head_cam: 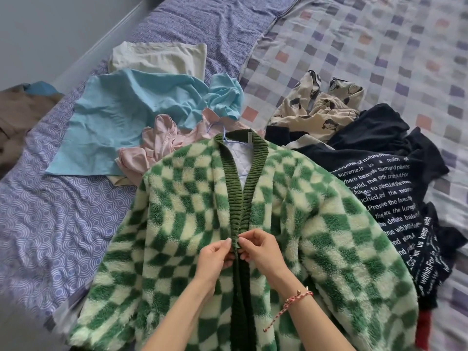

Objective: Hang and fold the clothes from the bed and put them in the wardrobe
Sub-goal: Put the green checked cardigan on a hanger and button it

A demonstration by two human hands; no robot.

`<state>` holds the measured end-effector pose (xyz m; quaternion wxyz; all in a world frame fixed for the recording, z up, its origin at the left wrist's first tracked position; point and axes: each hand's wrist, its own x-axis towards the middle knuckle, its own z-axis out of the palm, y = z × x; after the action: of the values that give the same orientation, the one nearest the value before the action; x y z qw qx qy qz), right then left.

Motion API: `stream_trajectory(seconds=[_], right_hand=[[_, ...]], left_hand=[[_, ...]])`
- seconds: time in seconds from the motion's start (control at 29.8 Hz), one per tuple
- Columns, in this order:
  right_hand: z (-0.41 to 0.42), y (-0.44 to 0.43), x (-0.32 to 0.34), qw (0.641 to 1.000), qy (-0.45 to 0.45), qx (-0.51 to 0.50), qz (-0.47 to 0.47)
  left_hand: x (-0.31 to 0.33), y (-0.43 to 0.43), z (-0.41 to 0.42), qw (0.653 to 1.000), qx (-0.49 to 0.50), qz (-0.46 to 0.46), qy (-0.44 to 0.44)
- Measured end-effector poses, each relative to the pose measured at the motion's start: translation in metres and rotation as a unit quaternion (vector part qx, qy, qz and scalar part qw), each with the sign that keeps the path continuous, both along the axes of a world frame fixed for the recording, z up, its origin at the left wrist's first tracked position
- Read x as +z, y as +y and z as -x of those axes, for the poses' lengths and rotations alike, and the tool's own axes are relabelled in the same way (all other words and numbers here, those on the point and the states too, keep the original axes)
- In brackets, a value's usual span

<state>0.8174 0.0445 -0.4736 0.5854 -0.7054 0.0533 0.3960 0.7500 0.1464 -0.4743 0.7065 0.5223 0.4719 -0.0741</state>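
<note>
Cardigan (pixel 243 236) front: left hand (pixel 215 257) pinches one ribbed band, right hand (pixel 260 249) pinches other. Keep bands level, seat button fully, hanger (pixel 228 138) undisturbed.

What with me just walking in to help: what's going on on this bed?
A person seems to be fastening a green checked cardigan, already on a hanger, flat on the bed. The left hand and right hand pinch its ribbed front edges together. A blue top, pink garment, cream pyjamas and black printed top lie loose beyond it.
</note>
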Motion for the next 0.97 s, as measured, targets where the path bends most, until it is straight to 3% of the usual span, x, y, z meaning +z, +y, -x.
stream_trajectory(seconds=[0.1, 0.2, 0.34, 0.54, 0.6, 0.77, 0.87, 0.97], right_hand=[[-0.001, -0.001, -0.001, 1.0, -0.005, 0.008, -0.006], [0.0, 0.0, -0.002, 1.0, -0.022, 0.011, 0.003], [0.005, 0.004, -0.009, 0.996, -0.078, -0.01, 0.048], [0.01, 0.0, -0.01, 0.996, -0.073, 0.014, 0.051], [0.013, 0.0, -0.012, 0.997, -0.057, -0.002, 0.049], [0.019, 0.01, -0.018, 0.991, -0.03, -0.077, 0.107], [0.022, 0.015, -0.022, 0.967, 0.026, -0.214, 0.138], [0.02, 0.019, -0.029, 0.943, 0.053, -0.286, 0.159]], left_hand=[[-0.001, 0.0, -0.002, 0.992, 0.035, 0.121, 0.003], [-0.005, 0.0, -0.003, 0.981, 0.07, 0.183, 0.008], [-0.011, -0.003, -0.006, 0.982, 0.092, 0.165, 0.021], [-0.016, -0.007, -0.006, 0.981, 0.093, 0.166, 0.033], [-0.016, -0.01, -0.007, 0.99, 0.064, 0.118, 0.039], [-0.021, -0.019, -0.009, 0.99, -0.014, -0.132, 0.045], [-0.022, -0.021, -0.007, 0.98, -0.061, -0.187, 0.022], [-0.021, -0.019, -0.007, 0.971, -0.091, -0.221, 0.004]])
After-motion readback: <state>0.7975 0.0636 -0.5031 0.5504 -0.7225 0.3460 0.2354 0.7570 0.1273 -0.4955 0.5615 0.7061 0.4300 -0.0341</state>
